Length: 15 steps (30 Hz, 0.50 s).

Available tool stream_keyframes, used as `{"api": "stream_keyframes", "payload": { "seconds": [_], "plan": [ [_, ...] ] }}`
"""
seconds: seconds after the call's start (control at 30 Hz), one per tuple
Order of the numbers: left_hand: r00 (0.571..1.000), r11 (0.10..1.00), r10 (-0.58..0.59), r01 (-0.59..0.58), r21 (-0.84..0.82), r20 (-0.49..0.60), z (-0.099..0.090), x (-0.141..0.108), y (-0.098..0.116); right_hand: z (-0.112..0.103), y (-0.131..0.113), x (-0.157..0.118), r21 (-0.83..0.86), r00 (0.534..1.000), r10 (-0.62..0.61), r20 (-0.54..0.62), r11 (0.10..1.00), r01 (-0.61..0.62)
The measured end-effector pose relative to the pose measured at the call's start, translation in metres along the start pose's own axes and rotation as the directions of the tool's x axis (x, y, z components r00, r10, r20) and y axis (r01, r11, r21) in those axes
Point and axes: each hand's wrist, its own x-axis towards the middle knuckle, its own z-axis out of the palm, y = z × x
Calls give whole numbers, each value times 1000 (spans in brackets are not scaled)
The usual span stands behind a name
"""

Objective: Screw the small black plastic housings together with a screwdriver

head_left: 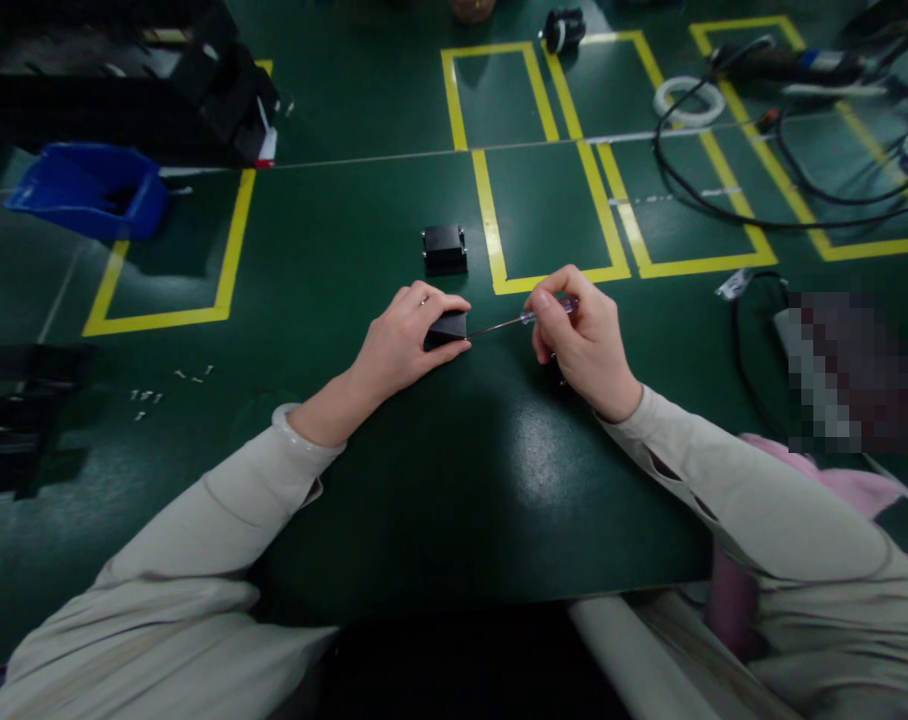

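Near the middle of the green table, my left hand holds a small black block between thumb and fingers. My right hand is closed round the clear handle of a thin screwdriver. Its shaft points left, and the tip meets the block's right side by a small screw. Just beyond, a second black block with silver screws at its sides sits on the table. Something small and dark lies partly hidden under my right hand.
Small screws lie scattered at the left, by black parts. A blue bin and black racks stand farther back. Cables, a white ring and a black cylinder are at the back right.
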Motion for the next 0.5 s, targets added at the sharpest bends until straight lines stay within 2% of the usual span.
{"api": "stream_keyframes", "payload": {
  "seconds": [0.27, 0.5],
  "plan": [
    [1000, 1000, 5, -5, 0, 2, -1, 0, 0, 0, 1, 0, 42, 1000, 5, -16, 999, -4],
    [1000, 1000, 2, -2, -3, 4, -1, 0, 2, 0, 1, 0, 10, 1000, 0, 1, 1000, 0]
  ]
}}
